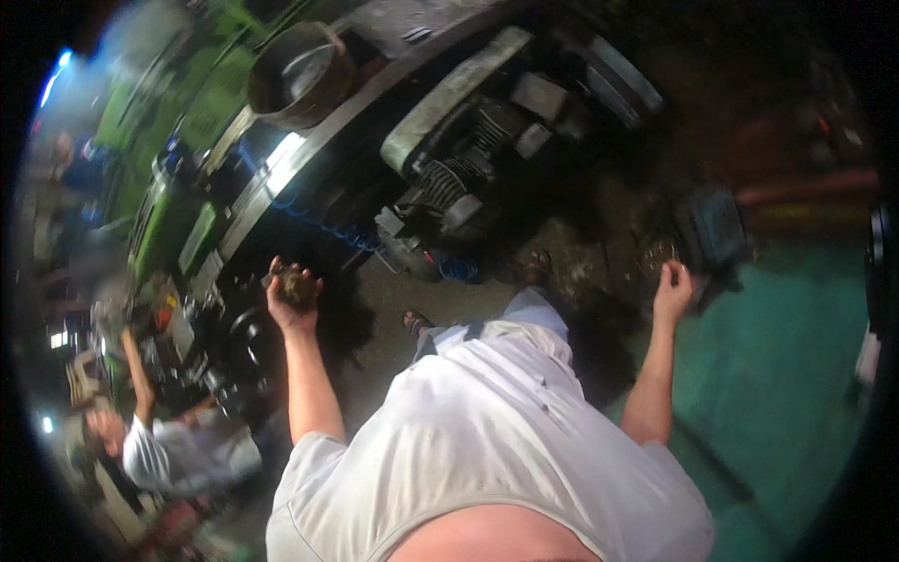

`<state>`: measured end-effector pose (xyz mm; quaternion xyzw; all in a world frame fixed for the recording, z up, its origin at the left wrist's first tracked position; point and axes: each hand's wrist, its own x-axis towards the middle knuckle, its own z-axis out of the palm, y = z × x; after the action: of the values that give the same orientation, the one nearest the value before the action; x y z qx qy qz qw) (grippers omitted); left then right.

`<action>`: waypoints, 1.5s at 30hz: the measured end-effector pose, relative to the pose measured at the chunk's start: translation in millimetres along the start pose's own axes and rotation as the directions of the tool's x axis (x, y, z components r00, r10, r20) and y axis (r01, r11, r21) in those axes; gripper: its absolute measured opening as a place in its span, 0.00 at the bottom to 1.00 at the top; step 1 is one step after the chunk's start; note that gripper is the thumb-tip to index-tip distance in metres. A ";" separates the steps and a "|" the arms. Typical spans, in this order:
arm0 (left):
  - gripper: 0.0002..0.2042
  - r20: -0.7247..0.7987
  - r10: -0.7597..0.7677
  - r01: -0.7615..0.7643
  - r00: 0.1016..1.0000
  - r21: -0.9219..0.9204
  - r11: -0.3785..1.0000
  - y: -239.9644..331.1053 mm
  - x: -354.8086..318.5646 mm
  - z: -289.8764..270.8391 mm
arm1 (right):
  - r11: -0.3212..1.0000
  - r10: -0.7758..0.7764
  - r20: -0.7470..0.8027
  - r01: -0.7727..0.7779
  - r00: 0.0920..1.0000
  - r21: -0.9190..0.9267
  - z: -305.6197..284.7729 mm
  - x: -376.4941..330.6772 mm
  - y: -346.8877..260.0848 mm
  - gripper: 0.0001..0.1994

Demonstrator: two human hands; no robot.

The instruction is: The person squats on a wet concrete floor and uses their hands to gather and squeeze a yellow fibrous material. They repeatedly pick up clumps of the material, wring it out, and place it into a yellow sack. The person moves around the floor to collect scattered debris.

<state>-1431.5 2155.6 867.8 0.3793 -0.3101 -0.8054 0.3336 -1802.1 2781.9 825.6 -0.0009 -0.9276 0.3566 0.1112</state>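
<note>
My left hand (294,307) is raised on the left, palm up, its fingers curled around a dark, brownish, lumpy piece (297,287). Blur hides what kind of piece it is. Out to the right, my right hand (672,292) has its fingertips drawn together in a pinch. Whether anything small sits between them I cannot make out. Just beyond that hand lies a dim, rounded object (655,255), beside a grey-blue box (716,225). A coiled blue air hose (318,223) hangs between my left hand and the machine ahead.
Ahead stands a machine with finned motor-like parts (449,183) and a pale curved cover (454,94). A round metal pan (300,75) sits by green machinery (211,112). A person in a light shirt (183,454) works at the left. Green floor (777,356) spreads at the right.
</note>
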 end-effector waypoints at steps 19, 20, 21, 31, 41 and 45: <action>0.23 -0.169 0.259 -0.297 0.951 -0.257 0.920 -22.7 -102.1 6.5 | 0.786 -0.610 0.358 0.484 0.707 0.384 124.1 150.7 -225.9 0.06; 0.23 -0.170 0.264 -0.302 0.950 -0.266 0.915 -20.1 -101.2 -5.0 | 0.770 -0.634 0.372 0.507 0.678 0.387 128.9 141.2 -237.5 0.05; 0.23 -0.169 0.267 -0.305 0.949 -0.276 0.911 -18.7 -98.6 -18.1 | 0.754 -0.655 0.386 0.530 0.650 0.388 132.9 130.4 -249.0 0.05; 0.22 -0.195 0.164 -0.206 0.967 -0.223 0.953 42.4 -59.9 -184.2 | 0.842 -0.527 0.440 0.376 0.727 0.387 168.1 -55.8 -326.4 0.06; 0.23 0.033 0.100 -0.090 0.994 -0.220 0.971 127.9 4.8 -206.7 | 0.720 -0.693 0.488 0.532 0.531 0.445 195.6 -194.2 -438.2 0.06; 0.23 0.120 0.103 -0.081 0.987 -0.174 0.981 157.7 34.2 -177.0 | 0.686 -0.727 0.499 0.535 0.472 0.494 214.9 -219.6 -479.3 0.05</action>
<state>-1255.8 1993.2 880.7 0.2823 -0.2788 -0.8352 0.3808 -1595.1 2264.6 942.8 0.4861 -0.7771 0.3867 -0.1016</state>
